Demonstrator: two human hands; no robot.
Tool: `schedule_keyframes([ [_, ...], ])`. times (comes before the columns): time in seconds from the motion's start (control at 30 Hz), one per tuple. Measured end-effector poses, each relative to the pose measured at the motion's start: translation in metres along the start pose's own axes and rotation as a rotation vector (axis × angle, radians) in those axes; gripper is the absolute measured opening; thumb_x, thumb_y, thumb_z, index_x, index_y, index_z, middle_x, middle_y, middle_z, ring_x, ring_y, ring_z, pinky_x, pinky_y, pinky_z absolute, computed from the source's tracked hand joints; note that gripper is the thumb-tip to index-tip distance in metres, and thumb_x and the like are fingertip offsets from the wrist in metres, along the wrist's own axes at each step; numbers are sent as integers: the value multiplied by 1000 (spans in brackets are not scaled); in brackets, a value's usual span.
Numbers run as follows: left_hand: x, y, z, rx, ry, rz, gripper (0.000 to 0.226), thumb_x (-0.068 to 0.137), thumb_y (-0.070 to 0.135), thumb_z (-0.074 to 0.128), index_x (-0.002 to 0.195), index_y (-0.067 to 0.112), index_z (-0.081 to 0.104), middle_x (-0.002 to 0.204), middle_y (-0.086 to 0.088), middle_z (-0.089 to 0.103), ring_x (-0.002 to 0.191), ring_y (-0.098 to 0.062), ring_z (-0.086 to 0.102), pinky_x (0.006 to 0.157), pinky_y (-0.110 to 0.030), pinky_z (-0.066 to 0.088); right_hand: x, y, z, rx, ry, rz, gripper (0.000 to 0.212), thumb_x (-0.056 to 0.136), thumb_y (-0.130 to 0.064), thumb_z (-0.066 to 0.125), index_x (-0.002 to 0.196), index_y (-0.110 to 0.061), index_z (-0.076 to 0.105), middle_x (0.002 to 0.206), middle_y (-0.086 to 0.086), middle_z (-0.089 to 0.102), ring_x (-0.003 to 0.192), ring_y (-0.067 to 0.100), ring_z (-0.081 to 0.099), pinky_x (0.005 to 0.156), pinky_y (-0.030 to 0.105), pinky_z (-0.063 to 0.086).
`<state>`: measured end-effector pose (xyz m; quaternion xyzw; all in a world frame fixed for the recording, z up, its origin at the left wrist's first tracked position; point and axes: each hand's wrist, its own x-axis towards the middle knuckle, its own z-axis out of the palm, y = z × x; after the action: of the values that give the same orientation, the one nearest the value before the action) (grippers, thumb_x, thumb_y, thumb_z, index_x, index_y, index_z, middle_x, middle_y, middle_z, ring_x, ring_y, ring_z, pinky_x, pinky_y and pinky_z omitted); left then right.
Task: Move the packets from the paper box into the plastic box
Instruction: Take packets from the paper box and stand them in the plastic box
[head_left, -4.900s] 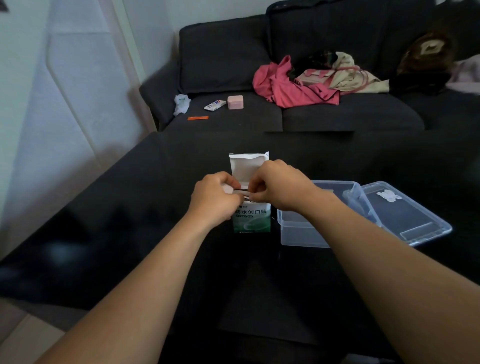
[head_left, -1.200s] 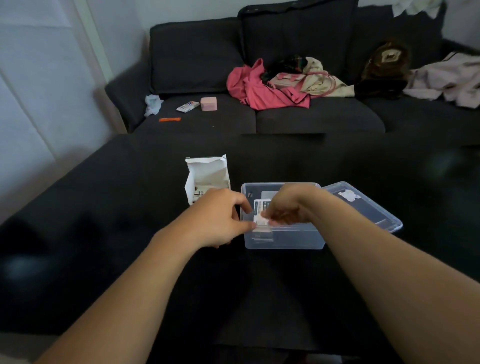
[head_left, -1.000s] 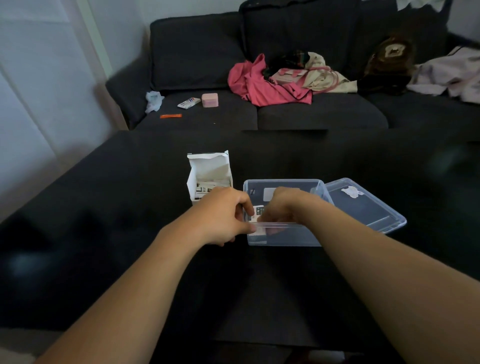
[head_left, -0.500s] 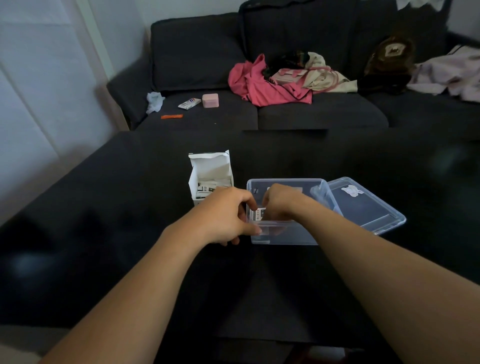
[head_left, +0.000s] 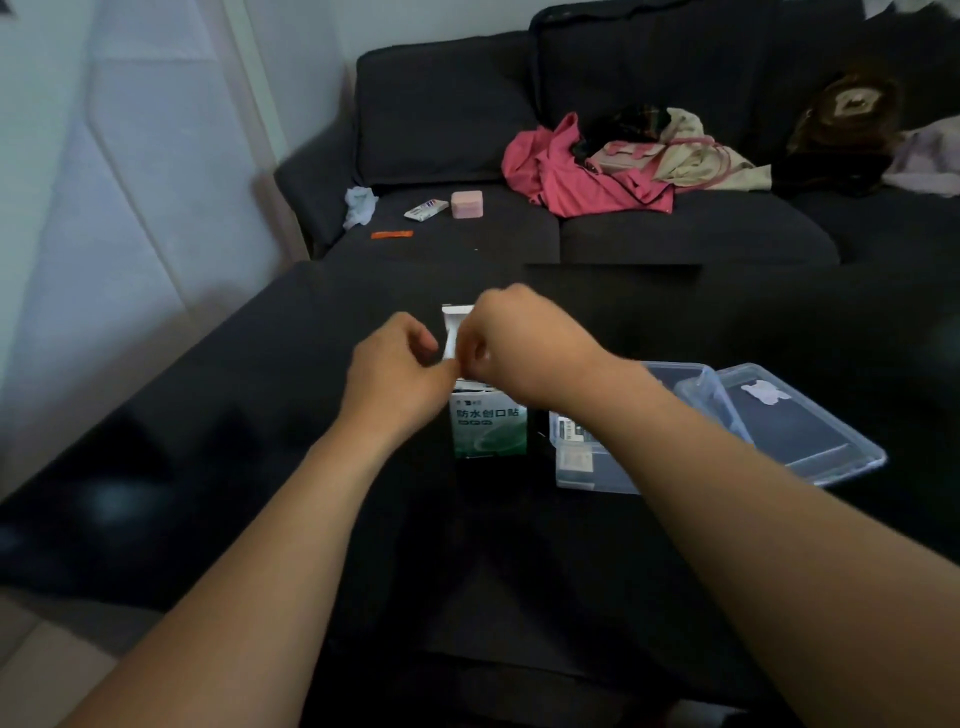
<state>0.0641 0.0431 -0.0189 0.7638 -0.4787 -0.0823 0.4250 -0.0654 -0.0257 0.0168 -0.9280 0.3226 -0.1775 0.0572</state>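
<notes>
Paper box upright on dark table, flap raised, mouth hidden behind hands. Left hand and right hand meet above box mouth, fingers curled, fingertips near each other; whether either pinches packet cannot be told. Plastic box just right of paper box, packets lying inside. Lid beside it, right.
</notes>
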Motion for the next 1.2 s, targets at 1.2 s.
schedule_keyframes([
  [1.2, 4, -3, 25, 4, -185, -65, 32, 82, 12, 58, 89, 31, 82, 90, 3, 75, 81, -27, 71, 78, -36, 60, 5, 42, 29, 220, -121, 173, 11, 82, -8, 78, 87, -16, 80, 82, 0, 71, 78, 15, 64, 72, 26, 47],
])
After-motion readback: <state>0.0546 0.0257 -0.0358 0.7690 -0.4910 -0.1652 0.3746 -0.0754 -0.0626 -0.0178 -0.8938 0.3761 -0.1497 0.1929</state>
